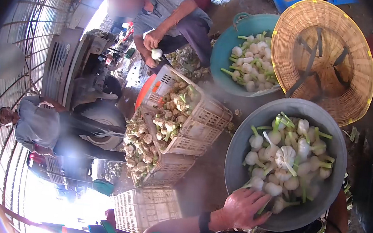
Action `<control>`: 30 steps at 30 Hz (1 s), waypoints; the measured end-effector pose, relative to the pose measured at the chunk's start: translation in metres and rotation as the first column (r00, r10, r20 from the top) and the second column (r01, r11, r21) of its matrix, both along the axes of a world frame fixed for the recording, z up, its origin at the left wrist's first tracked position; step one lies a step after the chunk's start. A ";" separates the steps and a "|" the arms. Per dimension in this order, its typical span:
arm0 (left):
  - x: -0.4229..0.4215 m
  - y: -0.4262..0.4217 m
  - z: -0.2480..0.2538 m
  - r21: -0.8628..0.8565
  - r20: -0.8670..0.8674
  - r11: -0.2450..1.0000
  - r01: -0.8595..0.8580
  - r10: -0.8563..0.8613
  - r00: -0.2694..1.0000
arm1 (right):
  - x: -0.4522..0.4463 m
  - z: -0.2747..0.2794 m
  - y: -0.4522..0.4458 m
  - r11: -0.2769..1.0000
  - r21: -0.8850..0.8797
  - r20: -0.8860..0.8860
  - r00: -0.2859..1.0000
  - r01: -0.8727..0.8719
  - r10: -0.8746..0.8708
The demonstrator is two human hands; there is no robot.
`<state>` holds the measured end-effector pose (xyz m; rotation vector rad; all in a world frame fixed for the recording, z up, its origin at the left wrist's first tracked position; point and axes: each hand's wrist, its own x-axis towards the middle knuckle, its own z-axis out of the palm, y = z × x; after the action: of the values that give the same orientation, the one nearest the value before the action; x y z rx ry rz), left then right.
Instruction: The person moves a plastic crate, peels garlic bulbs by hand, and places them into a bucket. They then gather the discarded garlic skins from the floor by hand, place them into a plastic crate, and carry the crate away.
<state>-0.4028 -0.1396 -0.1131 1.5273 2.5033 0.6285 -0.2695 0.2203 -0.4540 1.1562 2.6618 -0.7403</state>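
Observation:
My left hand (pixel 243 207) lies over the near-left rim of a grey basin (pixel 234 166), its fingers stretched and apart. The fingertips reach in among the garlic bulbs (pixel 285 157), and a green stem shows between thumb and forefinger. White bulbs with cut green stalks fill the basin's middle; one larger, ridged bulb sits on top. A dark band circles my left wrist. At the right, my other forearm (pixel 337 223) wears a thin dark cord and runs up behind the basin's rim. The basin hides that hand.
Beyond the basin are a woven hat (pixel 353 83) with dark straps and a teal tub (pixel 221 61) of garlic. Crates (pixel 204 122) of unpeeled garlic stand left. A seated co-worker (pixel 173 21) holds a white bulb. Another person (pixel 37 124) stands beside a vehicle (pixel 81 70).

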 end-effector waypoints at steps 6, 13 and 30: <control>0.001 -0.004 -0.004 0.050 -0.042 0.999 -0.016 0.019 0.999 | 0.046 0.080 0.000 0.908 -0.318 -0.243 0.902 0.274 -0.357; 0.003 -0.012 -0.012 0.370 0.115 0.928 -0.052 0.010 0.993 | 0.135 0.304 -0.113 0.635 -0.770 -0.610 0.230 0.052 -0.758; 0.210 0.060 0.045 0.632 0.297 0.693 0.347 -0.630 0.718 | 0.186 0.404 -0.285 0.652 -0.599 -0.721 0.043 0.465 -0.692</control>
<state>-0.1930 -0.0800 -0.0682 1.8131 1.4588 1.4772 -0.0833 -0.0645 -0.0503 2.3774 2.4076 -2.4927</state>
